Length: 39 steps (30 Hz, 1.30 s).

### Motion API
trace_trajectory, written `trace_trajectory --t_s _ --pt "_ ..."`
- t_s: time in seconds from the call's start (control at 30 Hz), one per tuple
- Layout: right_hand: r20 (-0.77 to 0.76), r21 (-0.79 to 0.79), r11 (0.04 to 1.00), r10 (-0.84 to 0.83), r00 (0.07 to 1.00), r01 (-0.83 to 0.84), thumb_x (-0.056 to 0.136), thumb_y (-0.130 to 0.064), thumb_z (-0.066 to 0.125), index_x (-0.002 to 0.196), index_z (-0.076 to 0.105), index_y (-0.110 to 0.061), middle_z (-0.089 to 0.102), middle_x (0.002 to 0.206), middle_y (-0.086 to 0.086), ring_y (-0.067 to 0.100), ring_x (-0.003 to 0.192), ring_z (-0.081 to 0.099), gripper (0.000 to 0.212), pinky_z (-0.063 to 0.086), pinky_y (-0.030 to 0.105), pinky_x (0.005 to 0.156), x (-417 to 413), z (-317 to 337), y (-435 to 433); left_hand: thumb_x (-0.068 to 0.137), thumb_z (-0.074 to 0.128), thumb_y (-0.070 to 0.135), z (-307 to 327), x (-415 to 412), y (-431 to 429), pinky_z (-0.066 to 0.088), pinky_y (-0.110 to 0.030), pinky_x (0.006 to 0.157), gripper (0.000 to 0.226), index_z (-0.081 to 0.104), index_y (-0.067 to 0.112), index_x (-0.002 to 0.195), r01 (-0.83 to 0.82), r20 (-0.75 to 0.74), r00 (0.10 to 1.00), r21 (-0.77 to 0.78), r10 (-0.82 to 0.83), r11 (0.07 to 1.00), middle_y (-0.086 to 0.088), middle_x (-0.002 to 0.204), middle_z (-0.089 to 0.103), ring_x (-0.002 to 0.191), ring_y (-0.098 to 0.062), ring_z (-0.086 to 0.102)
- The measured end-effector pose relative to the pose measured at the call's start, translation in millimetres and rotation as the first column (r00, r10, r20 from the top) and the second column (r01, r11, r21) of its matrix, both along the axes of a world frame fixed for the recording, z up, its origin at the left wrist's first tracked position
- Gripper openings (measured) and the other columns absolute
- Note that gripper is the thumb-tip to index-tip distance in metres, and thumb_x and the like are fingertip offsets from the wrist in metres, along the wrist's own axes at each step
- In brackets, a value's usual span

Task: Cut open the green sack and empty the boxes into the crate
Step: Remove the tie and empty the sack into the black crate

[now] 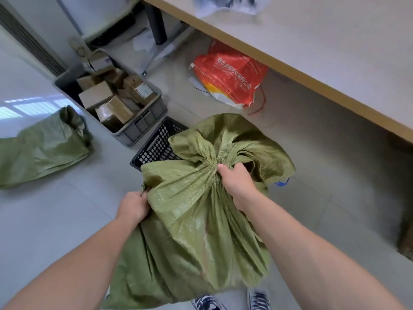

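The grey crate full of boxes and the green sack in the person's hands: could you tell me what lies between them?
In the head view, a black mesh crate sits between the grey crate and the held green sack, partly hidden behind the sack's top.

The green sack [192, 211] is coarse woven plastic cloth with a faint sheen along its creases, crumpled where bare hands bunch it. At nine o'clock a second green sack [42, 151] has the same woven, slightly shiny weave. At eleven o'clock the grey crate [143, 126] looks like matt moulded plastic; the boxes [111, 99] in it are brown cardboard, some wrapped in glossy clear tape. Just beyond the held sack, the black basket [156, 146] is perforated plastic mesh. At one o'clock the red bag [230, 77] is glossy printed woven plastic. The floor [44, 220] is smooth pale tile with a dull reflection. The table [335, 48] has a smooth matt top and a wood-coloured edge.
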State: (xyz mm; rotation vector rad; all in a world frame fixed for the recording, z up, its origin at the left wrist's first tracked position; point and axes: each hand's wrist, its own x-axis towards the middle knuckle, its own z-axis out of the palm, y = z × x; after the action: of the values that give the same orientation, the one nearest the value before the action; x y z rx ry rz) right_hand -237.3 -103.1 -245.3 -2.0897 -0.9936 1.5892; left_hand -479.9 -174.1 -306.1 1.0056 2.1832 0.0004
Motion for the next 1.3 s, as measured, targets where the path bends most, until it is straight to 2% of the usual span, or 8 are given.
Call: trace_trajectory --t_s 0.2,0.43,0.6,0.83,0.9,1.0,1.2,1.3 --pt "0.007 -0.071 0.997 0.017 1.000 -0.017 0.100 -0.035 0.053 0.134 0.048 -0.003 0.054 0.120 0.007 0.024 0.104 0.051 0.046 0.043 0.035 0.092 -47.6 -21.7 36.0 0.102 0.033 0.024 4.0 -53.6 25.9 0.038 -0.028 0.076 0.041 0.066 0.000 0.106 0.189 -0.117 0.968 -0.231 -0.220 0.954 -0.022 0.114 0.065 0.106 -0.036 0.059" --pt "0.208 -0.163 0.941 0.326 0.922 -0.296 0.100 -0.040 0.053 0.117 0.062 0.005 0.065 0.121 0.019 0.034 0.112 0.060 0.050 0.047 0.035 0.095 -76.6 -54.2 73.4 0.104 0.027 0.042 -6.7 -92.8 91.7 0.039 -0.036 0.103 0.059 0.058 -0.002 0.129 0.190 -0.170 0.950 -0.346 -0.261 0.919 -0.023 0.137 0.055 0.126 -0.036 0.052" --pt "0.155 -0.178 0.957 0.258 0.954 -0.230 0.094 -0.046 0.061 0.130 0.055 0.002 0.059 0.133 0.018 0.036 0.124 0.054 0.060 0.042 0.036 0.106 -108.5 -96.0 87.6 0.103 0.032 0.041 -27.8 -113.5 126.5 0.037 -0.037 0.104 0.056 0.055 -0.002 0.132 0.088 -0.134 0.981 -0.336 -0.140 0.938 -0.022 0.141 0.053 0.128 -0.036 0.050" --pt "0.278 0.142 0.989 -0.015 0.961 -0.026 0.092 -0.035 0.066 0.148 0.029 -0.020 0.025 0.152 0.014 0.037 0.140 0.031 0.068 0.036 0.044 0.115 -132.9 -125.4 99.9 0.100 0.048 0.034 -50.4 -132.8 179.7 0.045 -0.041 0.097 0.050 0.055 -0.005 0.129 -0.192 0.040 0.978 -0.208 0.204 0.959 -0.023 0.133 0.055 0.117 -0.040 0.054" --pt "0.306 0.012 0.962 0.257 0.917 -0.273 0.098 -0.041 0.054 0.156 0.023 -0.025 0.018 0.163 0.010 0.032 0.150 0.016 0.068 0.026 0.045 0.121 -138.3 -142.3 109.3 0.102 0.045 0.032 -58.3 -135.6 193.8 0.049 -0.041 0.087 0.047 0.054 -0.005 0.129 -0.253 0.134 0.947 -0.247 0.292 0.935 -0.021 0.121 0.059 0.104 -0.037 0.058" --pt "0.102 -0.290 0.800 0.571 0.815 -0.525 0.100 -0.047 0.039 0.160 0.017 -0.026 0.013 0.168 0.007 0.029 0.154 0.013 0.067 0.014 0.041 0.125 -148.4 -163.9 122.6 0.102 0.043 0.034 -64.0 -139.6 206.3 0.053 -0.044 0.081 0.044 0.055 -0.003 0.124 -0.316 0.245 0.883 -0.322 0.401 0.892 -0.016 0.095 0.060 0.087 -0.034 0.060" --pt "0.147 -0.376 0.755 0.621 0.770 -0.537 0.100 -0.057 0.030 0.159 0.020 -0.024 0.025 0.165 0.010 0.033 0.149 0.029 0.068 0.027 0.038 0.119 -156.1 -181.6 158.9 0.097 0.046 0.045 -82.9 -143.1 233.8 0.054 -0.048 0.089 0.046 0.055 0.003 0.115 -0.388 0.340 0.809 -0.302 0.479 0.871 -0.015 0.105 0.062 0.093 -0.035 0.063" --pt "0.120 -0.403 0.793 0.540 0.833 -0.457 0.104 -0.051 0.030 0.160 0.012 -0.021 0.019 0.166 0.014 0.036 0.150 0.024 0.066 0.023 0.045 0.121 -156.4 -203.6 162.2 0.075 0.054 0.067 -108.1 -143.2 250.2 0.054 -0.052 0.089 0.076 0.060 0.005 0.118 -0.327 0.370 0.832 -0.275 0.413 0.904 -0.014 0.108 0.067 0.095 -0.039 0.066"
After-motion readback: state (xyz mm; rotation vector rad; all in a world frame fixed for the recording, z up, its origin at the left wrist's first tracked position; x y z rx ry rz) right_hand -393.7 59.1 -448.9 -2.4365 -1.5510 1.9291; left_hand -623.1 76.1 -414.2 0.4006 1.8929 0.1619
